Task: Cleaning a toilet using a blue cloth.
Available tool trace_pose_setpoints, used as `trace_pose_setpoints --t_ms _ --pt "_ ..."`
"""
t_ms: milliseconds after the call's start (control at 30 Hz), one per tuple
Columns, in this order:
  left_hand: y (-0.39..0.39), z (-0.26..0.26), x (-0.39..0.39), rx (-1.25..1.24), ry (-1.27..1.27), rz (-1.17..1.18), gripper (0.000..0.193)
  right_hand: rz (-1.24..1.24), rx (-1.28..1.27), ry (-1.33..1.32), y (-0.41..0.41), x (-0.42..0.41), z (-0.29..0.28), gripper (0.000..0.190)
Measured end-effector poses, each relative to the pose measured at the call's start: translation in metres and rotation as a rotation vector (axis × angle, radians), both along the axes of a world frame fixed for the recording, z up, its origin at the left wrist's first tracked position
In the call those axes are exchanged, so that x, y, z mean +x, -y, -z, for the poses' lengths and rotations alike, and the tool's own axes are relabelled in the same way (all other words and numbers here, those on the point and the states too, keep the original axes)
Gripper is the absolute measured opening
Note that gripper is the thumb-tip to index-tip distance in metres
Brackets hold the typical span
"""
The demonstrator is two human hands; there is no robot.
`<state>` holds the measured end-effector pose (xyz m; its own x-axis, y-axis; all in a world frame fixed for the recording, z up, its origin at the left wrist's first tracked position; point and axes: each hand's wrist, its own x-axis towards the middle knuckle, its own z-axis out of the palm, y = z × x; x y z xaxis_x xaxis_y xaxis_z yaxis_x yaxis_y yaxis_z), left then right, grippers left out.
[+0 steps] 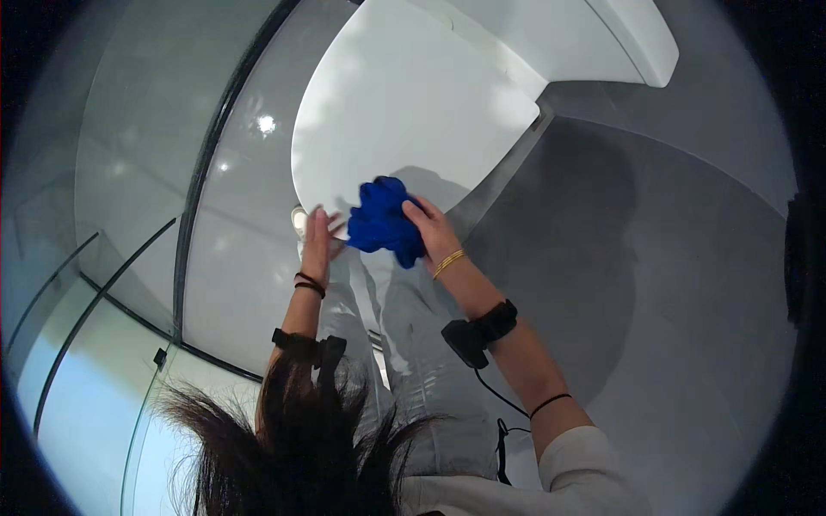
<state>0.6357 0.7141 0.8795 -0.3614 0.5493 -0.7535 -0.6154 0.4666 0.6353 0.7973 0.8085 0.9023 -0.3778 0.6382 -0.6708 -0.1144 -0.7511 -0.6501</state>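
Observation:
A crumpled blue cloth point(385, 219) is bunched in my right hand point(433, 227), the thumb lying on top of it. Just left of the cloth, my left hand point(317, 242) is raised with its fingers apart and nothing in it. Beneath and beyond both hands is the closed white lid of a toilet point(413, 97), on which a shadow falls beside the cloth. The fingers of my left hand are partly blurred.
The toilet's white tank point(635, 39) rises at the upper right. A glass shower panel point(142, 129) with a black frame point(205, 151) curves along the left. Grey tile floor point(697, 258) spreads to the right. A cable point(500, 391) hangs from the band on my right forearm.

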Motion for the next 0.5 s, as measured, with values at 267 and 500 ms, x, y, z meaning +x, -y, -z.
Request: trace_pose_setpoints --t_ms 267,500 --pt "0.012 -0.025 -0.011 0.123 -0.692 0.171 0.036 -0.119 0.826 0.349 0.001 0.0 -0.013 0.031" --pt "0.028 0.027 -0.04 0.103 -0.74 -0.268 0.043 -0.21 1.014 0.741 0.009 0.01 0.017 0.036"
